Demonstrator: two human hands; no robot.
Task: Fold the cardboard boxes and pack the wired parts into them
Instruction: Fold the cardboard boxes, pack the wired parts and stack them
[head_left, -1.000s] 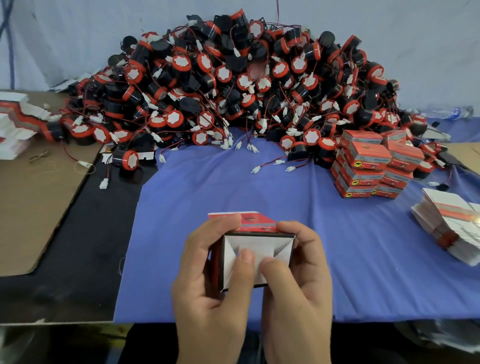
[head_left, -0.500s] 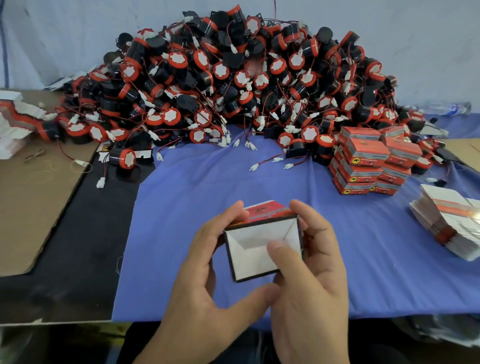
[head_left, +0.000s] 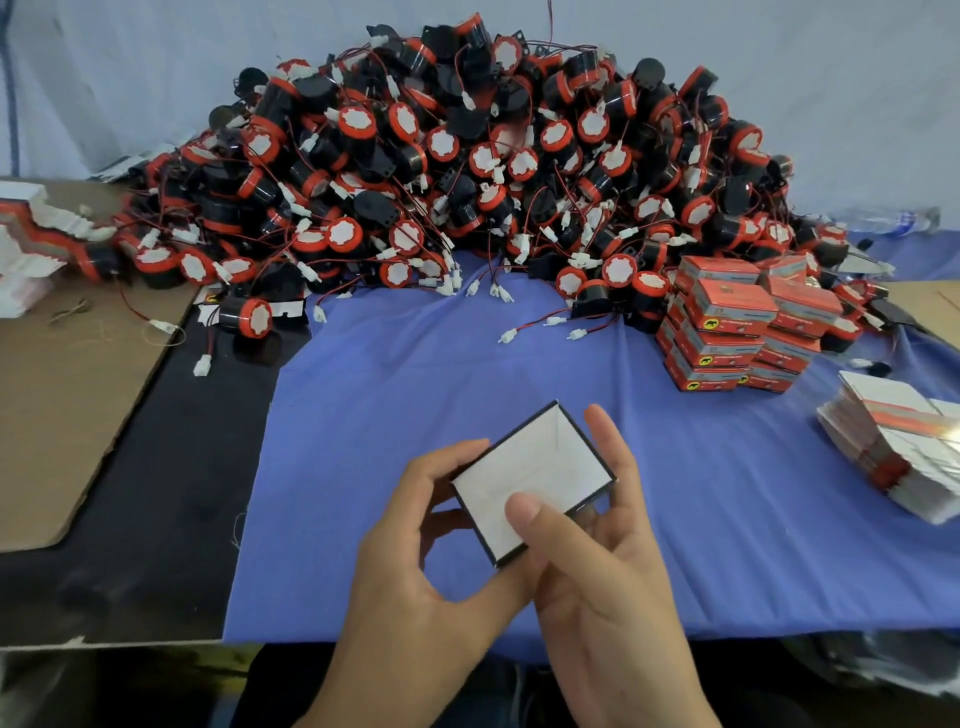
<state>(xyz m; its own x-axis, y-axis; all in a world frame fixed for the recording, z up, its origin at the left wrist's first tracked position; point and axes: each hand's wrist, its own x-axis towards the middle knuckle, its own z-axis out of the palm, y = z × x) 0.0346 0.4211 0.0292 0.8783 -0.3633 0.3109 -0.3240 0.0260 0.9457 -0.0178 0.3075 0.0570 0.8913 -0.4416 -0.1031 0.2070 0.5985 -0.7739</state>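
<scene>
**Desk:** Where is the box, and who has it?

**Photographer:** The box (head_left: 524, 480) is held tilted above the near edge of the blue-covered counter (head_left: 415, 379), white flap side up. The left hand (head_left: 410, 587) curls round its left edge. The right hand (head_left: 597, 582) cups the right side, its fingers (head_left: 610, 452) lying up the far wall and the thumb pressed flat on the flap. Both hands grip it.

**Desk:** How will it handle?

**Photographer:** It looks like thin card: light, stiff along the creases, easily dented across the panels. It is probably best held by its edges and corners, with the thumb kept on the flap until it tucks.

**Desk:** And the parts?

**Photographer:** The parts (head_left: 467, 171) are heaped at the back of the counter, wires tangled. A pulled wire would likely drag its neighbours, so lift one by its round body. Packed boxes (head_left: 737, 322) are stacked at right, with flat blanks (head_left: 893, 452) nearer the edge.
</scene>
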